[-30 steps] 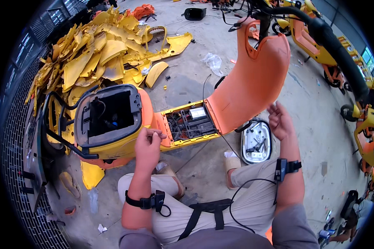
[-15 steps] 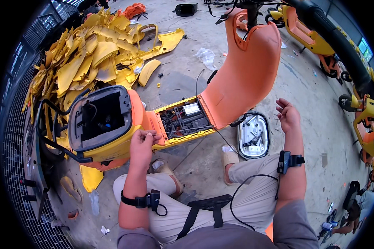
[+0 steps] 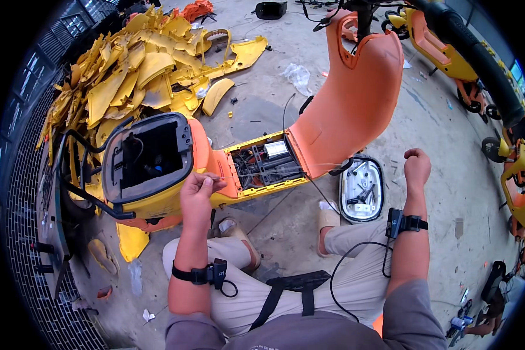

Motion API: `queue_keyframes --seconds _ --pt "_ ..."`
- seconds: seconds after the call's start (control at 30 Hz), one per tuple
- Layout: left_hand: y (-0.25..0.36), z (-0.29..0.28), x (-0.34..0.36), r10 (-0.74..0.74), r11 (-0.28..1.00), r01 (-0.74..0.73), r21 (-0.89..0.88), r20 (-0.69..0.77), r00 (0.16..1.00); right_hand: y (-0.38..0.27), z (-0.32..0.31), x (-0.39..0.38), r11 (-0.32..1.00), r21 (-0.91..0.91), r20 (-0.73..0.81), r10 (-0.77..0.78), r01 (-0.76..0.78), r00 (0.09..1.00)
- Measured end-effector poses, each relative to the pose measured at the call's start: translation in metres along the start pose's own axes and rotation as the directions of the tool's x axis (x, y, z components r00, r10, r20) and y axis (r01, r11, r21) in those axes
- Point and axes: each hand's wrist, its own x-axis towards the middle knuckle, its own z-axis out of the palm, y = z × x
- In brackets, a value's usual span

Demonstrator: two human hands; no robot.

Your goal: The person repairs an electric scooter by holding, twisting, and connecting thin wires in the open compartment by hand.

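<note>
My left hand (image 3: 197, 197) pinches a thin pale wire (image 3: 239, 175) at the near edge of the scooter's orange seat housing (image 3: 199, 143), beside its open dark storage compartment (image 3: 149, 157). The wire runs rightward over the exposed floorboard bay (image 3: 266, 164), which holds wiring and a silver box. My right hand (image 3: 417, 169) hangs in the air right of the orange front panel (image 3: 353, 111), its fingers curled closed; what they hold, if anything, is too small to tell. Below that panel lies an oval lid (image 3: 361, 204) with small parts in it.
A heap of yellow body panels (image 3: 128, 70) fills the upper left. Yellow-orange scooters (image 3: 429, 44) line the right. Black handlebar parts (image 3: 461, 46) overhang the upper right. A dark tub (image 3: 270, 10) lies behind. Part of another person (image 3: 484, 326) shows at the lower right edge, among small items.
My left hand has shifted slightly up and left. My right hand has moved rightward, away from the orange panel, and its fingers have curled closed. The view has shifted slightly.
</note>
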Motion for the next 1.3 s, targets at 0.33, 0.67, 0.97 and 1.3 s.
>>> queue_keyframes --seconds 0.33,0.67,0.97,1.3 --pt "0.000 -0.012 0.003 0.082 0.995 -0.085 -0.059 -0.048 0.996 0.009 -0.004 -0.005 0.975 -0.221 -0.022 -0.003 -0.002 1.000" --pt "0.006 -0.008 0.000 0.054 0.990 -0.054 -0.130 0.002 0.999 0.015 -0.084 0.020 0.945 -0.322 -0.096 -0.089 0.053 0.991" --pt "0.015 0.006 -0.007 0.068 0.982 -0.051 -0.182 0.089 0.994 0.049 -0.143 0.019 0.970 -0.236 -0.164 -0.090 0.049 0.982" --pt "0.052 0.039 -0.028 0.157 0.831 -0.027 -0.556 0.187 0.970 0.095 -0.149 -0.003 0.993 0.050 -0.083 0.114 -0.110 0.990"
